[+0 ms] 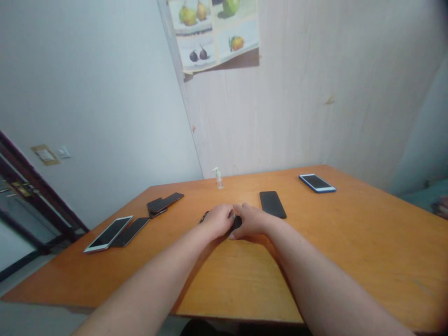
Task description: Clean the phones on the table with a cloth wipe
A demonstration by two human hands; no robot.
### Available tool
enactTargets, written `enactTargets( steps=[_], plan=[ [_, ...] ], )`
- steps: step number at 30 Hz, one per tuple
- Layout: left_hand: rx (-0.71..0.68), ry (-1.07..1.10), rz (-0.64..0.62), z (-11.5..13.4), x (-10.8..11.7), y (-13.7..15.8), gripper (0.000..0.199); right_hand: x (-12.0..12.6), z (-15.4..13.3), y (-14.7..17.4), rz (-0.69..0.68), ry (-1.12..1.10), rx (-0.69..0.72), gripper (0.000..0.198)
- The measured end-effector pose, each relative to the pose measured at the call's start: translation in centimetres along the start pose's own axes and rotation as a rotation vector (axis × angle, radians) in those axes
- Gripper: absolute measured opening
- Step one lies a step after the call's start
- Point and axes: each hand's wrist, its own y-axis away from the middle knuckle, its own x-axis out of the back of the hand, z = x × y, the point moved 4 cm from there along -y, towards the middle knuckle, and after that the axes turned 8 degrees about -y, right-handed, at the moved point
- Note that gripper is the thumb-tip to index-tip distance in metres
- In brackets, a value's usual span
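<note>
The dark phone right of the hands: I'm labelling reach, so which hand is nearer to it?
Right. The right hand is just left of the dark phone, towards its near end; the left hand is farther left, with the right hand between.

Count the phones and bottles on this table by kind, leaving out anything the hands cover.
White-framed phones: 2
Dark phones: 4
Pump bottle: 1
Total: 7
</note>
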Motion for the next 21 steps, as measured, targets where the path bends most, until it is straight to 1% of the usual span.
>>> enactTargets(
  steps=[4,8,11,13,15,18,21],
  plan=[
    [0.11,-0.112,-0.003,-2.5,0.7,-0.1,0.008,0.1,0.1,0.0,-0.013,0.024,-0.034,0.094],
    [0.213,-0.211,0.002,-5.7,1.7,0.5,0.012,0.2,-0.1,0.0,-0.027,0.037,-0.031,0.091],
    [0.242,-0.243,0.017,-6.9,1.9,1.1,0.015,0.2,-0.2,-0.1,-0.036,0.041,-0.023,0.087],
    [0.242,-0.249,0.029,-6.8,1.6,1.3,0.015,0.2,-0.1,-0.1,-0.038,0.04,-0.028,0.087],
    [0.228,-0.245,0.045,-6.1,1.3,1.4,0.016,0.2,-0.1,-0.1,-0.039,0.039,-0.031,0.087],
    [0.186,-0.212,0.06,-4.7,0.7,1.3,0.016,0.1,0.0,-0.1,-0.041,0.037,-0.031,0.088],
    [0.124,-0.14,0.043,-3.0,0.1,1.0,0.016,0.1,0.0,0.0,-0.033,0.044,-0.03,0.086]
  ],
)
